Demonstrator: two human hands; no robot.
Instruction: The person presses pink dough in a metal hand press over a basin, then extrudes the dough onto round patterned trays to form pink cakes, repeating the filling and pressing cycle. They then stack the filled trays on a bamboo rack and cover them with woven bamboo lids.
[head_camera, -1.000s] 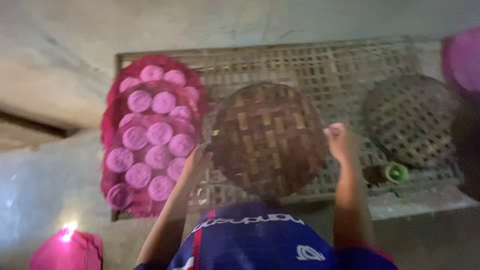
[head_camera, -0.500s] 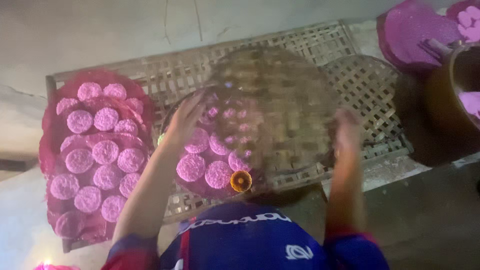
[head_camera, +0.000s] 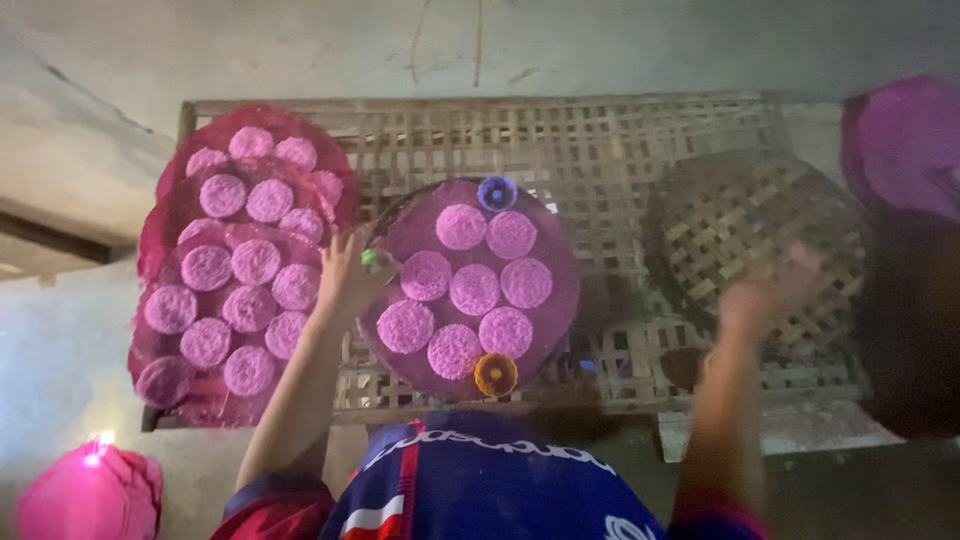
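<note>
Bamboo rack: trays edge-to-edge

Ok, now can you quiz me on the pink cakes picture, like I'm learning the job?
1. Which colour is the small cup by the left hand? A green, B orange, C blue.
2. True or false: the empty woven tray covers the middle tray of pink cakes.
3. Fill in: the ____ hand is over the empty woven tray.
Key: 1 A. 2 False, the cakes lie uncovered and the woven tray sits apart on the bamboo rack. 3 right.
</note>
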